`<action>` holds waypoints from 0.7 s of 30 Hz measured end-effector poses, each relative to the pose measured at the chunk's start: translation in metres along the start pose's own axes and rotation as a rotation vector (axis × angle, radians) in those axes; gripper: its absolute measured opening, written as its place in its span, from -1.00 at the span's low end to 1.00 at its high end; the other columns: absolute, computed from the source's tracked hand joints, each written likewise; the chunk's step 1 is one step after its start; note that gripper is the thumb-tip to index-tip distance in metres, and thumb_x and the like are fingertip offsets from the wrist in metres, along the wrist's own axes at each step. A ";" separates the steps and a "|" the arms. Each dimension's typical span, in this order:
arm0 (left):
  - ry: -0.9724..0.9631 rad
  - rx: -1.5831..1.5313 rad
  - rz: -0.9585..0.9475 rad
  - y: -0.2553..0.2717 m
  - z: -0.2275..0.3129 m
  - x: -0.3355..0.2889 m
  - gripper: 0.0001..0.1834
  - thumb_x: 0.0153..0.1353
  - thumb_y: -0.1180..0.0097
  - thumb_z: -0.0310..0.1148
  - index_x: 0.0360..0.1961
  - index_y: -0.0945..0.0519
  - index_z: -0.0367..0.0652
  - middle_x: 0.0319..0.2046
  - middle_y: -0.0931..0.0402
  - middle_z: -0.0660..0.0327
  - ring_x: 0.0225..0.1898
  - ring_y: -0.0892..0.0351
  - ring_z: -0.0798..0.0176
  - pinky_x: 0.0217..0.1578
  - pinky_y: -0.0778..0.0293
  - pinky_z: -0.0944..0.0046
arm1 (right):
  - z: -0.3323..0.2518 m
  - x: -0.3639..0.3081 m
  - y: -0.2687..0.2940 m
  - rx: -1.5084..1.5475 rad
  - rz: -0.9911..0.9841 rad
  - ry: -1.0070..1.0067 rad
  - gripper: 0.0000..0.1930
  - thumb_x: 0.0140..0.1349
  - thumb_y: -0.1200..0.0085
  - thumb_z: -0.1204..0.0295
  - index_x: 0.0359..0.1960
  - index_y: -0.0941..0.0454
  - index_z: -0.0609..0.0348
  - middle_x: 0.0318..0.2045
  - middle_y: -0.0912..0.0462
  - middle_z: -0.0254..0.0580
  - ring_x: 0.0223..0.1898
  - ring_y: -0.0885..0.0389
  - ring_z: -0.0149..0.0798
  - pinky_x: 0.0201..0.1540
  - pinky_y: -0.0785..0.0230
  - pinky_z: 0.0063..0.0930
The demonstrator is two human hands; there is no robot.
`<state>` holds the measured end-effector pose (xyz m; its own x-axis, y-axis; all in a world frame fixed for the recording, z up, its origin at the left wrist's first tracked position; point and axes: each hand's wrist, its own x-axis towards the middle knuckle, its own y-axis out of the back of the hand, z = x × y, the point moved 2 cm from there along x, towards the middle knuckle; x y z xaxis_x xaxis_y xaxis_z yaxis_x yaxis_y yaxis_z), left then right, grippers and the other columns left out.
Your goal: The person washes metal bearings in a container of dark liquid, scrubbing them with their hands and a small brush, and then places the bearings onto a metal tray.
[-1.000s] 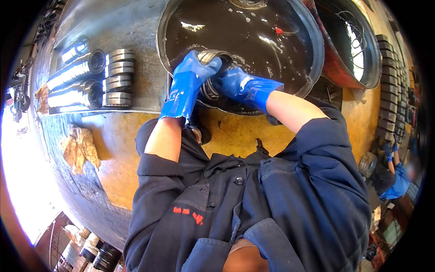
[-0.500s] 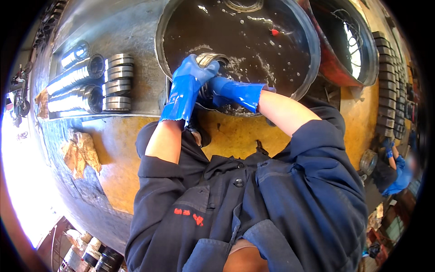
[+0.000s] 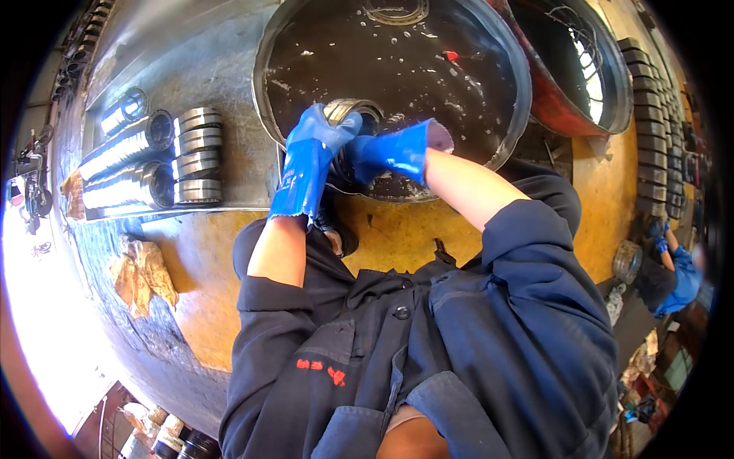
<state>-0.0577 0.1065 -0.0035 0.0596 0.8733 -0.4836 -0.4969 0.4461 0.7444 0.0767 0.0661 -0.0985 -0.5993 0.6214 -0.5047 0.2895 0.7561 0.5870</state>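
Both my hands wear long blue rubber gloves and meet over the near left part of a large round tub (image 3: pixel 261 99) of dark liquid. My left hand (image 3: pixel 321 130) is closed around a short stack of shiny metal bearing rings (image 3: pixel 355 109), its thumb lying across them. Lower on the same stack, my right hand (image 3: pixel 375 157) is closed against the rings; its fingertips are hidden behind them. Another metal ring (image 3: pixel 396 14) lies at the far side of the tub. A small red object (image 3: pixel 451 56) shows in the liquid.
Left of the tub, a metal tray (image 3: pixel 237 153) bears several rows of rings (image 3: pixel 197 162). A stained cloth or glove (image 3: pixel 144 275) lies nearer. On the right stand a red drum (image 3: pixel 550 92) and stacked dark rings (image 3: pixel 650 130). A person in blue (image 3: pixel 677 283) works at far right.
My hands and the rings stay together and sit slightly lower in the picture. The right wrist has turned, showing the glove's cuff opening. The view has shifted slightly.
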 end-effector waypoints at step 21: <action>-0.021 -0.041 0.033 0.004 0.008 -0.010 -0.06 0.11 -0.35 0.32 0.26 -0.61 -0.28 0.14 -0.67 -0.27 0.21 -0.68 -0.23 0.24 -0.55 -0.02 | 0.007 -0.018 0.012 0.019 0.052 -0.052 -0.68 0.48 -0.07 0.40 0.19 -0.67 0.15 0.10 -0.76 -0.06 0.06 -0.70 -0.15 0.15 -0.55 -0.24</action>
<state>-0.0531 0.1009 0.0079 0.0605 0.8914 -0.4491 -0.5338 0.4091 0.7401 0.0964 0.0659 -0.0867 -0.5435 0.6691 -0.5068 0.3336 0.7262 0.6011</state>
